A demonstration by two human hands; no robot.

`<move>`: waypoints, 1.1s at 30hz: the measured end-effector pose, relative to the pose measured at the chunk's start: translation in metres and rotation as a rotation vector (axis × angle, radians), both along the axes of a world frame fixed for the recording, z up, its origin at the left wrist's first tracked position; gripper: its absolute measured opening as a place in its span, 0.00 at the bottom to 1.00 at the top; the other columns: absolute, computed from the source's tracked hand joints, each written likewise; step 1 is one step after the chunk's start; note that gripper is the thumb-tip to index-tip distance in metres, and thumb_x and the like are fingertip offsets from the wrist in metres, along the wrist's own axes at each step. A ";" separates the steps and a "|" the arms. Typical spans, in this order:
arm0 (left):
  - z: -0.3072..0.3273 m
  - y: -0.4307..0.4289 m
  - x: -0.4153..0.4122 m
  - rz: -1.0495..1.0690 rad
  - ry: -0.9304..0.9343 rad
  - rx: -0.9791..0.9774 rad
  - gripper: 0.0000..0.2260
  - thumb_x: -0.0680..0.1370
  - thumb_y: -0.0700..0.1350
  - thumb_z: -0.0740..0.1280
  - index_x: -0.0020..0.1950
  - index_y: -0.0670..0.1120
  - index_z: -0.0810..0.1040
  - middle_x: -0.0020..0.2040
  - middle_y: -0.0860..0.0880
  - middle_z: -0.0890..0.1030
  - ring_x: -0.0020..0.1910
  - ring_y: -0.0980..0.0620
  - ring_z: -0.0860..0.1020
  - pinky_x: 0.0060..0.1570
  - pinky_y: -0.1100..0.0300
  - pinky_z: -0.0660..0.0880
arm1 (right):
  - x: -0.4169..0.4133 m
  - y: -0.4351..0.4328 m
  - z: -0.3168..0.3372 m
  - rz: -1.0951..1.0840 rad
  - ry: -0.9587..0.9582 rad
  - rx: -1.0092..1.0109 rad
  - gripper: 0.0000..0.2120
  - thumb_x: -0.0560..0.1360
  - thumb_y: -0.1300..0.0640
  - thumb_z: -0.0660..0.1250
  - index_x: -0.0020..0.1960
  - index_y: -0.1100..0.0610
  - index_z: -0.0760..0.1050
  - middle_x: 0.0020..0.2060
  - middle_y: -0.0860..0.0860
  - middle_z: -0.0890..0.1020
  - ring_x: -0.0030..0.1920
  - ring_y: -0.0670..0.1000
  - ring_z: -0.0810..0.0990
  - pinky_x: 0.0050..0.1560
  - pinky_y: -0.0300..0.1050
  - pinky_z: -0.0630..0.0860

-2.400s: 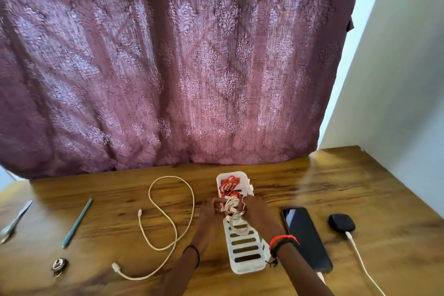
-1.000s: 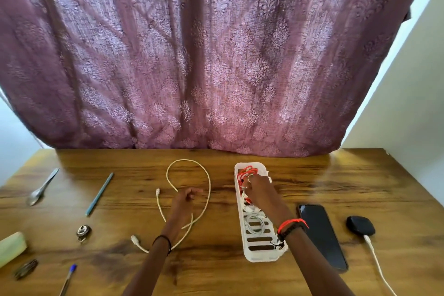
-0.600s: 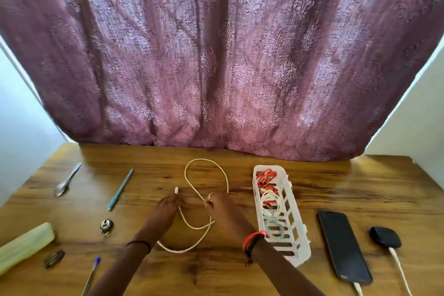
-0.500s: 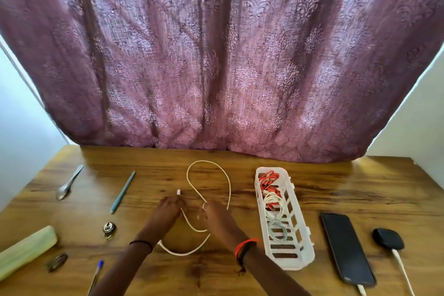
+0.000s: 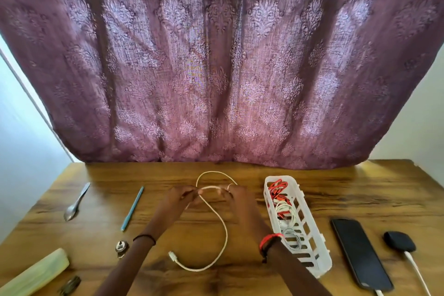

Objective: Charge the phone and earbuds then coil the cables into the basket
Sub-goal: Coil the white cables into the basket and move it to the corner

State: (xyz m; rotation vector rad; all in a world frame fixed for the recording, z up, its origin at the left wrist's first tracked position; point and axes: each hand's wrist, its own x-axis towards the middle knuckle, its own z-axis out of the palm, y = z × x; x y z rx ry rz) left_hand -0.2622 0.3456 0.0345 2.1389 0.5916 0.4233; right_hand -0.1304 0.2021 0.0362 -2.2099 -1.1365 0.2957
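Observation:
A cream cable [image 5: 224, 230] lies on the wooden table [image 5: 360, 190] in loose curves, its plug end near the front. My left hand [image 5: 179, 197] and my right hand [image 5: 236, 196] each pinch the cable near its far end, holding a short arc of it between them. To the right stands a white slotted basket [image 5: 312, 255] holding a red cable [image 5: 276, 190] and a coiled white cable [image 5: 286, 211]. Right of it lie a black phone [image 5: 360, 252] with a plug in its near end and a black earbuds case [image 5: 398, 240] with a white lead attached.
On the left of the table lie a spoon [image 5: 75, 203], a teal pen [image 5: 132, 208], a small metal object [image 5: 119, 246], a pale green case [image 5: 33, 271] and a dark clip [image 5: 69, 287]. A purple patterned curtain [image 5: 216, 55] hangs behind the table.
My right hand left the basket and came over to the cream cable, where both hands took hold of its far end. The view swung left.

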 end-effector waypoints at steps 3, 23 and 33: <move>0.025 -0.008 0.006 0.057 -0.085 -0.289 0.13 0.78 0.42 0.63 0.34 0.47 0.79 0.24 0.54 0.73 0.23 0.61 0.68 0.29 0.70 0.66 | 0.011 0.002 0.025 -0.050 0.021 0.158 0.14 0.78 0.51 0.61 0.55 0.59 0.79 0.47 0.54 0.84 0.45 0.50 0.81 0.47 0.42 0.73; 0.144 -0.019 0.042 -0.254 -0.788 -1.329 0.09 0.74 0.40 0.62 0.47 0.42 0.83 0.33 0.53 0.77 0.31 0.59 0.77 0.38 0.64 0.79 | 0.006 0.011 0.087 -0.133 0.476 0.871 0.06 0.75 0.66 0.65 0.46 0.60 0.68 0.30 0.55 0.80 0.30 0.52 0.76 0.33 0.47 0.74; 0.170 -0.002 0.046 -0.264 -0.934 -1.285 0.11 0.76 0.40 0.62 0.52 0.40 0.83 0.42 0.50 0.83 0.39 0.58 0.81 0.43 0.65 0.79 | 0.010 0.000 0.095 -0.156 0.274 0.767 0.08 0.74 0.64 0.65 0.48 0.53 0.77 0.36 0.48 0.82 0.35 0.40 0.78 0.39 0.33 0.73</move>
